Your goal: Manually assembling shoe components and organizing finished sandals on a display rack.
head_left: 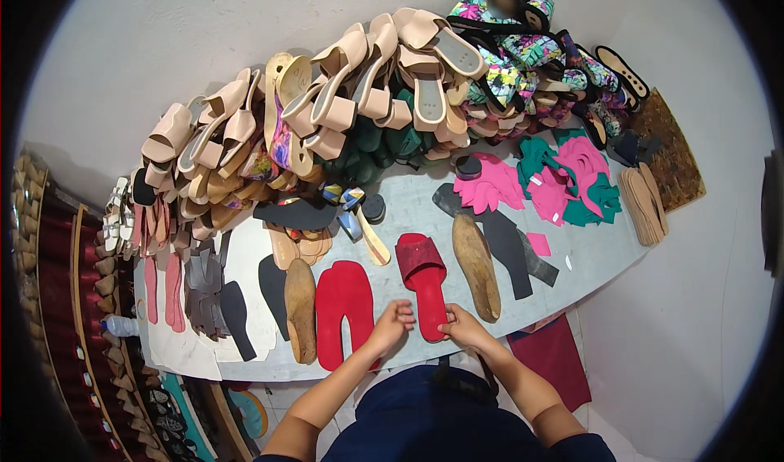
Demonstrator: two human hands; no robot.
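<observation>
A red slide sandal with a wide dark red strap lies on the table in front of me, its toe pointing away. My right hand pinches its heel end between thumb and fingers. Just left of the heel, my left hand hovers with loosely bent fingers and nothing visible in it. Beside that hand lie red insoles, side by side. One wooden shoe last rests left of them, and another wooden last lies to the right of the sandal.
Beige heeled slides and patterned sandals are piled along the back wall. Pink fabric pieces and green ones lie at right, near stacked tan soles. Black sole pieces and a small brush-like tool sit mid-table.
</observation>
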